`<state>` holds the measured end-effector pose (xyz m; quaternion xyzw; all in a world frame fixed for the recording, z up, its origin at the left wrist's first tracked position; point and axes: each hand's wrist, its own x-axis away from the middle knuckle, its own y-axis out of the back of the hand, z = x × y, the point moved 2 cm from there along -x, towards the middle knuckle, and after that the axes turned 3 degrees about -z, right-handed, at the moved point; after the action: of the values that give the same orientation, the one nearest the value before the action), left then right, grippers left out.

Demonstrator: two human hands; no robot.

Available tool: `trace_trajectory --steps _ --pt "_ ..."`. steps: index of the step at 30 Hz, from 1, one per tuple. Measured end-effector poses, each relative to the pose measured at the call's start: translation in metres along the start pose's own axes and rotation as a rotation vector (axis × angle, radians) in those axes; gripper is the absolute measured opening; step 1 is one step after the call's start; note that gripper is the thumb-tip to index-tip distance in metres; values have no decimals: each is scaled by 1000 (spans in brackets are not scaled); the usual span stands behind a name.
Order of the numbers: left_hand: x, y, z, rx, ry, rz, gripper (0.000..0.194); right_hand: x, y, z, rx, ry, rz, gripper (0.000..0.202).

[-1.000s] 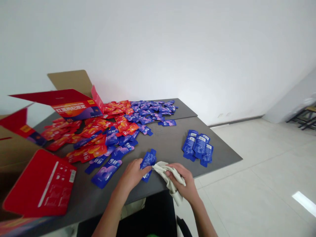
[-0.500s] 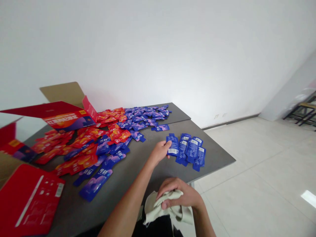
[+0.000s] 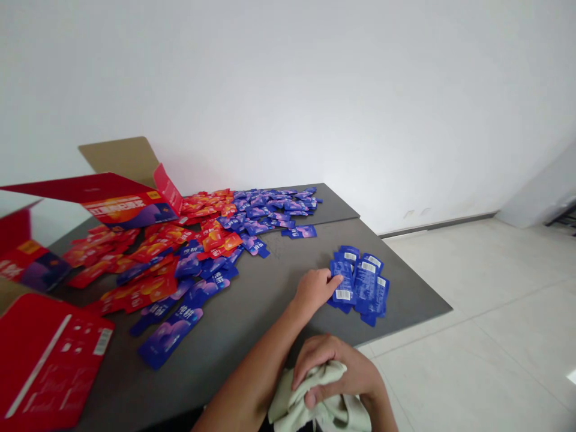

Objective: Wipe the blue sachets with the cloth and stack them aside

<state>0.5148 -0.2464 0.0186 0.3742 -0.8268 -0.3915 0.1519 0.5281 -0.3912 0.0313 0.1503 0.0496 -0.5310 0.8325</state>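
Note:
My left hand (image 3: 316, 288) pinches the left edge of a blue sachet (image 3: 342, 285), which lies against a small pile of blue sachets (image 3: 366, 281) turned with their barcodes up. My right hand (image 3: 335, 369) is closed around a crumpled pale green cloth (image 3: 321, 390) at the table's near edge. To the left spreads a heap of red-orange sachets (image 3: 153, 294) mixed with purple-blue sachets (image 3: 173, 336). More blue sachets (image 3: 270, 207) lie in a heap further back.
An open red box (image 3: 130, 210) stands at the back left of the grey table (image 3: 256, 300). Another red box (image 3: 49, 360) is at the near left. A white wall rises behind, and pale floor (image 3: 508, 288) shows on the right.
My left hand has moved right with its blue sachet, which now overlaps the small pile. The view has shifted slightly. My right hand still holds the cloth.

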Motion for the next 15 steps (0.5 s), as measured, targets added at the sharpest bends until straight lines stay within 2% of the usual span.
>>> trace_trajectory --steps 7,15 --pt "11 -4 -1 -125 -5 -43 46 -1 1 0 -12 -36 12 32" --pt "20 3 6 -132 -18 -92 49 -1 1 -1 -16 -68 -16 33"
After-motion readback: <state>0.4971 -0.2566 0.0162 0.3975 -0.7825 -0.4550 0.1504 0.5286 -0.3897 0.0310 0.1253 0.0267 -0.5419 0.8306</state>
